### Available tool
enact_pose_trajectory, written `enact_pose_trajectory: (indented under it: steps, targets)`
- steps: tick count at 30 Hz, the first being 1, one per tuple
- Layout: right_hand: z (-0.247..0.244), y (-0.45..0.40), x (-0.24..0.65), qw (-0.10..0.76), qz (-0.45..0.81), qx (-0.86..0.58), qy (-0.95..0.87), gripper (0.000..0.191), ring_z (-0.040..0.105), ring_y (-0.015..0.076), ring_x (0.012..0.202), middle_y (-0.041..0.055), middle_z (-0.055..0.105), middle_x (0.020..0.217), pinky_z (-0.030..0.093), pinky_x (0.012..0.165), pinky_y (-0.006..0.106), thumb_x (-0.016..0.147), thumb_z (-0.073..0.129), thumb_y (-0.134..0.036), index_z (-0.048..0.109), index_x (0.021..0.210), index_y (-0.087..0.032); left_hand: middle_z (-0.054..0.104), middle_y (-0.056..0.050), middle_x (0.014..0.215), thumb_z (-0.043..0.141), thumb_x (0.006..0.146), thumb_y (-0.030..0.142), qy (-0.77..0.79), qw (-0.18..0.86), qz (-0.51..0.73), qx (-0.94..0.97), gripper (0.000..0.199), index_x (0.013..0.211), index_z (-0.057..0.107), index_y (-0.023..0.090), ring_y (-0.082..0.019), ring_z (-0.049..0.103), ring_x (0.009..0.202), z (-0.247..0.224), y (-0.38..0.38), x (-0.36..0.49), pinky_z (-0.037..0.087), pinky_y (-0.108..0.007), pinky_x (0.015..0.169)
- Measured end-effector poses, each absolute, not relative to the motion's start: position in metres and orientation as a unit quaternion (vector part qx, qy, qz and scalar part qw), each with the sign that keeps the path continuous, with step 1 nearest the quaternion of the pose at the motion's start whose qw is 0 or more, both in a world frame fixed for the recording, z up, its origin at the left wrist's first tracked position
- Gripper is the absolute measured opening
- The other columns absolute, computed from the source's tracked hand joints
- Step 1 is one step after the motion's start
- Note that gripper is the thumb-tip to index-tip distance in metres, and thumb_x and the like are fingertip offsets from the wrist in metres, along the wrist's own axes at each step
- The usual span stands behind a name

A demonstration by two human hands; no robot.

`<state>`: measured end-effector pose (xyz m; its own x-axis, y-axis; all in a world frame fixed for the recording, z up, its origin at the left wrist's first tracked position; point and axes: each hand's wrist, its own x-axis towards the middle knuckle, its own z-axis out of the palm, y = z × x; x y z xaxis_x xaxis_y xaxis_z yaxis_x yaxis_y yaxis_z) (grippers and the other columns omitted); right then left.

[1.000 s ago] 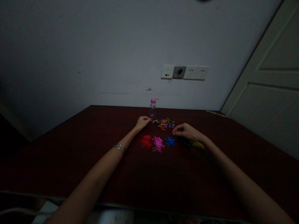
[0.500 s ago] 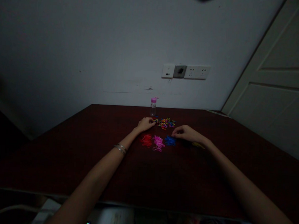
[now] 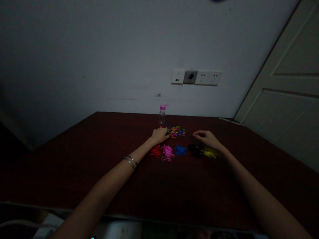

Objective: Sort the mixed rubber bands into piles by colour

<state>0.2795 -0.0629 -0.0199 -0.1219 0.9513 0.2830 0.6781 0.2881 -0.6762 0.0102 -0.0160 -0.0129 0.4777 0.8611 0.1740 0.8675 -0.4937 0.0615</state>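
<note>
Small rubber bands lie sorted by colour on the dark red-brown table (image 3: 151, 189). From left to right are a red pile (image 3: 156, 150), a pink pile (image 3: 168, 152), a blue pile (image 3: 180, 150), a black pile (image 3: 195, 149) and a yellow pile (image 3: 211, 152). Behind them sits a mixed-colour heap of rubber bands (image 3: 177, 131). My left hand (image 3: 159, 135) rests at the heap's left edge, thumb and forefinger apart. Right of the heap, above the black pile, my right hand (image 3: 207, 138) has thumb and forefinger drawn together; anything between them is too small to see.
A clear bottle with a pink cap (image 3: 162, 115) stands behind the heap near the wall. Sockets and switches (image 3: 195, 77) are on the wall. A pale door (image 3: 295, 86) stands at the right. Items lie below the table's front edge.
My right hand has moved from beside the blue pile back and to the right, uncovering the black and yellow piles. My left hand has shifted slightly right and towards me, against the mixed heap.
</note>
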Motion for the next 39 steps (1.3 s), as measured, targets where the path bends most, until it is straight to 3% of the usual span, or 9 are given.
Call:
enact_pose_trajectory:
  steps: [10, 28, 33, 39]
  targets:
    - [-0.037, -0.051, 0.308, 0.389, 0.194, -0.610, -0.663, 0.035, 0.059, 0.0167, 0.065, 0.0076, 0.068, 0.078, 0.044, 0.057, 0.025, 0.069, 0.055, -0.040, 0.068, 0.085, -0.012, 0.063, -0.006, 0.098, 0.048, 0.081, 0.034, -0.513, 0.003, -0.120, -0.850, 0.022, 0.093, 0.061, 0.022, -0.021, 0.058, 0.093, -0.013, -0.016, 0.005, 0.045, -0.031, 0.078]
    - [-0.048, -0.043, 0.320, 0.367, 0.180, -0.607, -0.681, 0.035, 0.060, 0.0171, 0.064, 0.0071, 0.068, 0.075, 0.045, 0.059, 0.027, 0.071, 0.052, -0.040, 0.068, 0.087, -0.013, 0.063, -0.006, 0.096, 0.044, 0.082, 0.028, -0.517, -0.003, -0.139, -0.844, 0.020, 0.092, 0.061, 0.023, -0.020, 0.058, 0.091, -0.019, -0.014, 0.005, 0.045, -0.032, 0.077]
    - [-0.047, -0.045, 0.318, 0.373, 0.181, -0.605, -0.680, 0.036, 0.060, 0.0174, 0.066, 0.0073, 0.068, 0.076, 0.045, 0.059, 0.027, 0.071, 0.052, -0.041, 0.068, 0.087, -0.013, 0.065, -0.004, 0.093, 0.050, 0.077, 0.028, -0.521, -0.068, -0.184, -0.831, 0.020, 0.088, 0.065, 0.022, -0.018, 0.059, 0.086, -0.011, -0.006, 0.002, 0.044, -0.027, 0.074]
    - [-0.044, -0.049, 0.314, 0.380, 0.199, -0.609, -0.667, 0.033, 0.059, 0.0169, 0.063, 0.0063, 0.068, 0.074, 0.045, 0.058, 0.027, 0.070, 0.054, -0.039, 0.068, 0.085, -0.013, 0.066, -0.006, 0.075, 0.056, 0.071, 0.024, -0.397, -0.231, -0.228, -0.859, 0.020, 0.077, 0.070, 0.011, -0.013, 0.057, 0.070, 0.007, 0.006, -0.009, 0.042, -0.022, 0.066]
